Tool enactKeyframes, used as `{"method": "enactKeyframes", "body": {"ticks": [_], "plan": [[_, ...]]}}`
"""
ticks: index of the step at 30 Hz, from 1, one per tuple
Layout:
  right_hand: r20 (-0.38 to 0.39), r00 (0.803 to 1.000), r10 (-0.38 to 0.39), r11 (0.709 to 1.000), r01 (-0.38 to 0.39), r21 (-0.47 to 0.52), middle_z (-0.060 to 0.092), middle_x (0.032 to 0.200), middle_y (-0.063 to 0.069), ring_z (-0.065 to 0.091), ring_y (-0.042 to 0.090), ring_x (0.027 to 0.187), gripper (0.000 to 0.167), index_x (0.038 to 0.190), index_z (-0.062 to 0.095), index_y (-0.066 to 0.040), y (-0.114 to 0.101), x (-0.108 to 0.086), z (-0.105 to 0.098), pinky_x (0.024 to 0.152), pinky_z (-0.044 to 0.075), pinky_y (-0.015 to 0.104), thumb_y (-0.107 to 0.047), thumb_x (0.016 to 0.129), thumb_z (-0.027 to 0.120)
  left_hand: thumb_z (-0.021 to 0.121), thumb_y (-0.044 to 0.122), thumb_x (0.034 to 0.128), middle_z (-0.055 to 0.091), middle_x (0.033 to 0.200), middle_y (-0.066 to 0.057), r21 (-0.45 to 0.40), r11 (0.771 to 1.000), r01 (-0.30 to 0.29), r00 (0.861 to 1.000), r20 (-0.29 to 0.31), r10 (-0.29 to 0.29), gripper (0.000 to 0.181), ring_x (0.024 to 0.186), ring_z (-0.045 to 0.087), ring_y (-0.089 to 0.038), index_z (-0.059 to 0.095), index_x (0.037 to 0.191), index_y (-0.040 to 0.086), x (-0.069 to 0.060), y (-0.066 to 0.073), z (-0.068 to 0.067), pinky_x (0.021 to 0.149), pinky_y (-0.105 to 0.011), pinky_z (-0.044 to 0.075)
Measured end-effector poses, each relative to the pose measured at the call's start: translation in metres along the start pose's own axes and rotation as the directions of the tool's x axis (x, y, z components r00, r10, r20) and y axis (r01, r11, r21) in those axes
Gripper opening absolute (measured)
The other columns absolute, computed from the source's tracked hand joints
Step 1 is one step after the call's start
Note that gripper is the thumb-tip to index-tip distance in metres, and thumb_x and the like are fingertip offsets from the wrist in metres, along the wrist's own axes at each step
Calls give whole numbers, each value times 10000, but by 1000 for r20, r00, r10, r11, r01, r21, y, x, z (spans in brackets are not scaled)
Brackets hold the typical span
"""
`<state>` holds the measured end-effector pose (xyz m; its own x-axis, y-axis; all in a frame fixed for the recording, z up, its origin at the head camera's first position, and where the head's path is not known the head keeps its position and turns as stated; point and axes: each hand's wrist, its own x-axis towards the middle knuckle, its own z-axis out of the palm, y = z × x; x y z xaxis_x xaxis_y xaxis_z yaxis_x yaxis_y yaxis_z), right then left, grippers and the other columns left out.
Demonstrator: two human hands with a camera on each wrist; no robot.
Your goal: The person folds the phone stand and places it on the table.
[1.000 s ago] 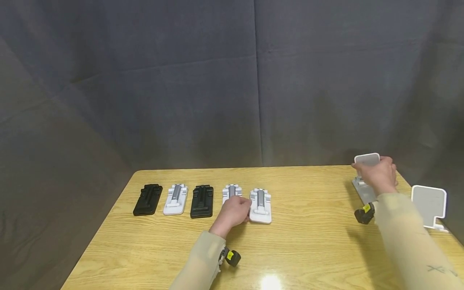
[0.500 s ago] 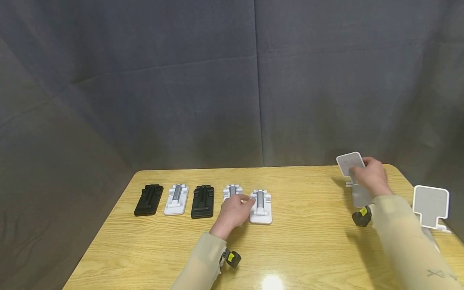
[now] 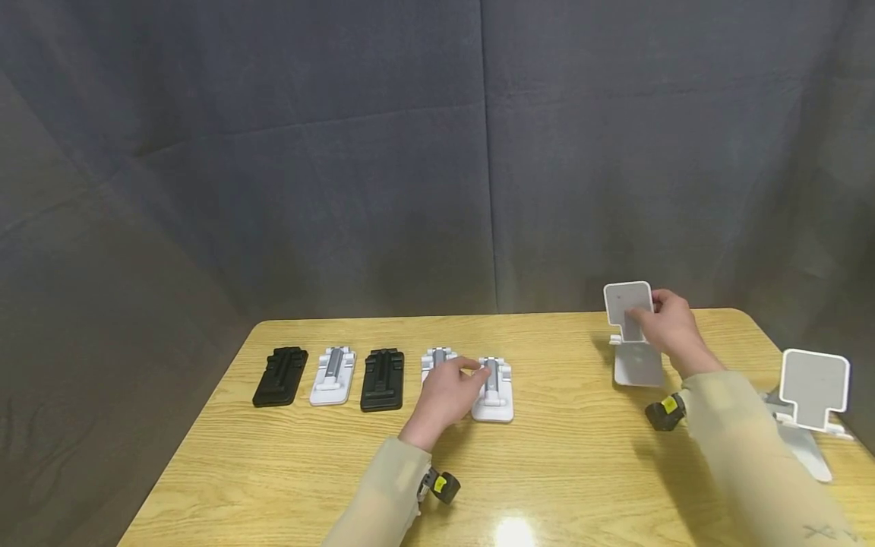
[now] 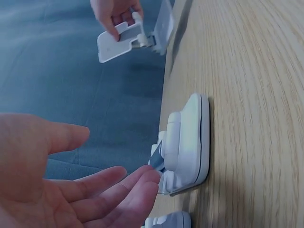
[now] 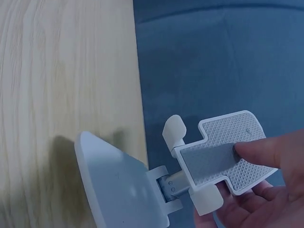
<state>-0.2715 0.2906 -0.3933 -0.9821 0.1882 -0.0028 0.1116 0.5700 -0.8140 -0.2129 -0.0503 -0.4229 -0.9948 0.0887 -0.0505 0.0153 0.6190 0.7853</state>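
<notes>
Of the two hands, the right hand [image 3: 668, 327] pinches the upper plate of an unfolded white hinged stand with a grey textured pad [image 3: 623, 298], thumb on the pad and fingers behind it. That stand is near the far edge of the wood-grained table [image 3: 567, 463], its base plate angled away from the upper plate at a metal joint; whether the base touches the surface cannot be told. The left hand [image 3: 446, 396] has hold of nothing: its fingers are loosely extended, the thumb well apart from them, and the fingertips are right by a folded white stand with a grey stem [image 3: 492, 411], though contact is unclear. Just to the left lies a second folded white stand [image 3: 438, 355], partly hidden by that hand. Further left along the same row come a folded black stand [image 3: 383, 380], a third folded white stand [image 3: 331, 389] and another folded black stand [image 3: 279, 377]. Beyond the right forearm, near the right edge, a second unfolded white stand [image 3: 813, 387] stands with its grey-padded plate raised. A dark grey cloth [image 3: 307, 197] hangs behind everything.
</notes>
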Motion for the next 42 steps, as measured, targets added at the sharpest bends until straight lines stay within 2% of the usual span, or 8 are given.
{"method": "enactKeyframes", "body": {"ticks": [6,13,21,28,35,42], "plan": [[36,998,-54,996,52,67,502,1260,326,496,419,1146,525,1401,371,170,-22,-9,9,944,459,561,-190,1051,523,619,409,1001,702,1036,-56,-36,999,-15,1000,15,15,437,882,627,-156,695,1264,68,-3,3,3,717,-328,539],[30,991,-128,988,125,88,551,1224,299,543,381,1097,482,1379,424,136,-51,-20,19,892,485,470,-181,1042,558,603,421,1009,711,1048,-48,-25,999,-38,999,22,39,426,885,642,-151,699,1266,96,-3,5,3,739,-353,546],[44,982,-181,973,173,151,566,1247,297,557,392,1137,439,1357,446,107,-75,-33,28,971,481,531,-169,1041,576,593,460,1006,711,1053,-30,-39,999,-36,999,27,37,453,881,640,-134,697,1280,114,-3,6,3,722,-337,538],[40,977,-210,951,195,239,602,1238,276,597,300,1079,425,1342,466,92,-92,-41,33,958,515,426,-150,1024,610,588,436,1014,691,1009,-4,-71,997,-40,999,11,41,439,829,619,-124,679,1303,118,-2,8,2,673,-319,519],[67,969,-237,928,205,312,615,1239,264,621,181,987,425,1342,468,84,-105,-49,38,853,540,276,-142,1020,629,584,471,1011,694,1046,-10,-78,996,-44,999,2,44,449,897,632,-141,678,1297,137,-1,9,2,741,-347,536],[86,956,-279,902,230,366,626,1223,251,637,198,991,395,1311,484,80,-115,-59,45,870,564,332,-130,1013,637,530,546,1018,702,1081,2,-130,988,-86,996,10,88,533,1000,643,-181,664,1317,125,-2,11,4,853,-421,538]]}}
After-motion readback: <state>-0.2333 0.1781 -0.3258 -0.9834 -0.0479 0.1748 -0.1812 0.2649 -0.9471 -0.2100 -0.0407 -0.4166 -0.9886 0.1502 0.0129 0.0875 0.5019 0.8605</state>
